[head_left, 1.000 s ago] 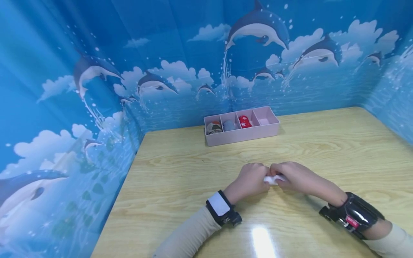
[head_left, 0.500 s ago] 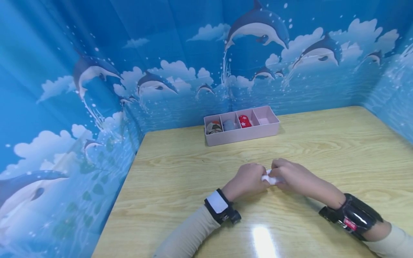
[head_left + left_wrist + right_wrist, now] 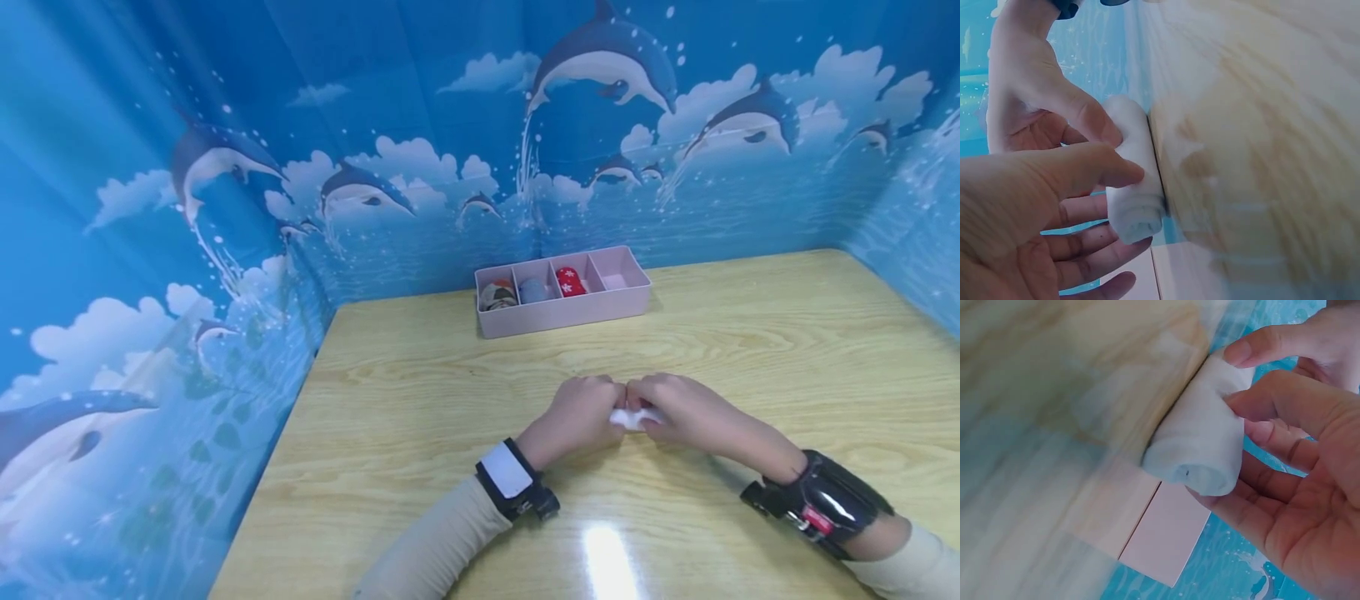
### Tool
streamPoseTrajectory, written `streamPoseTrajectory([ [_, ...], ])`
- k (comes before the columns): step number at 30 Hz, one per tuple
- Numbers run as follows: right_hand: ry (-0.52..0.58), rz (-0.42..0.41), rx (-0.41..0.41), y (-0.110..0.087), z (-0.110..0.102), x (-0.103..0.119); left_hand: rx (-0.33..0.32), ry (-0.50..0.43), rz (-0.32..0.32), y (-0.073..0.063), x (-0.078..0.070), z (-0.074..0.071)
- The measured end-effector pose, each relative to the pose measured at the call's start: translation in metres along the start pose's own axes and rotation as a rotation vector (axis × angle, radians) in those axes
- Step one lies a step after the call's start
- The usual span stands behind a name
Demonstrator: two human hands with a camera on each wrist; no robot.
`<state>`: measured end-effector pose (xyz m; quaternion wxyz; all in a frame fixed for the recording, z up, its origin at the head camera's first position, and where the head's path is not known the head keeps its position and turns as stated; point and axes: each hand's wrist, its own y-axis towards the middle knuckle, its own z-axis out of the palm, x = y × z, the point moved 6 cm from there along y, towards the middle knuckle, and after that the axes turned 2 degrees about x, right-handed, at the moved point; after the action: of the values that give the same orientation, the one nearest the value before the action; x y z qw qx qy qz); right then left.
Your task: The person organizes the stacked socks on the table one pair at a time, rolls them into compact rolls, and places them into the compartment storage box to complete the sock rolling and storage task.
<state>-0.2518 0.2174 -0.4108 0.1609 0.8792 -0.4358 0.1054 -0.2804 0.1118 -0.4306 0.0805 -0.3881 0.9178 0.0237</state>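
A white rolled cloth (image 3: 628, 419), wound into a short cylinder, lies on the wooden table between my two hands. My left hand (image 3: 579, 412) holds its left end, the thumb pressing on the roll and the fingers behind it. At the other end my right hand (image 3: 688, 414) grips it in the same way, and the hands nearly meet. In the left wrist view the spiral end of the white rolled cloth (image 3: 1132, 169) faces the camera. The right wrist view shows the opposite coiled end of the roll (image 3: 1200, 431) beside the right thumb.
Behind the hands stands a pink divided box (image 3: 566, 315). From the left, its compartments hold a patterned roll (image 3: 498, 297), a grey roll (image 3: 533, 291) and a red roll with white flowers (image 3: 570, 282). A blue dolphin curtain (image 3: 420, 167) borders the table's back and left.
The right hand shifted slightly up and over the white rolled cloth, then came back down. The roll turned a little between the hands. The box stays where it was.
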Motion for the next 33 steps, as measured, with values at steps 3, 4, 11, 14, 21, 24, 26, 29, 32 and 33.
streamPoseTrajectory([
  [3,-0.01,-0.018,0.001,-0.001,-0.001,0.002,0.003,0.01,0.01,0.0,-0.002,0.0],
  [4,-0.011,-0.017,0.003,-0.001,-0.001,0.003,0.01,0.007,0.01,0.0,-0.002,0.001],
  [11,-0.091,0.002,0.027,-0.002,0.003,0.009,0.069,-0.052,-0.027,-0.001,0.002,0.005],
  [14,-0.109,-0.006,0.017,-0.002,0.005,0.01,0.115,-0.117,-0.055,-0.001,0.006,0.006],
  [21,-0.08,-0.018,0.014,-0.001,0.005,0.008,0.091,-0.106,-0.041,0.0,0.007,0.0],
  [24,-0.021,-0.005,0.035,-0.001,0.004,0.005,0.038,-0.01,-0.015,-0.001,0.003,-0.005],
  [26,0.019,0.003,0.051,-0.002,0.004,0.002,0.019,0.045,0.004,-0.002,0.0,-0.008],
  [29,0.056,0.008,0.06,-0.002,0.003,0.001,0.019,0.09,0.017,-0.002,-0.005,-0.009],
  [32,0.064,0.0,0.049,-0.003,0.003,0.001,0.031,0.091,0.011,-0.002,-0.006,-0.008],
  [33,0.059,0.0,0.043,-0.003,0.003,0.001,0.033,0.088,0.01,-0.002,-0.006,-0.008],
])
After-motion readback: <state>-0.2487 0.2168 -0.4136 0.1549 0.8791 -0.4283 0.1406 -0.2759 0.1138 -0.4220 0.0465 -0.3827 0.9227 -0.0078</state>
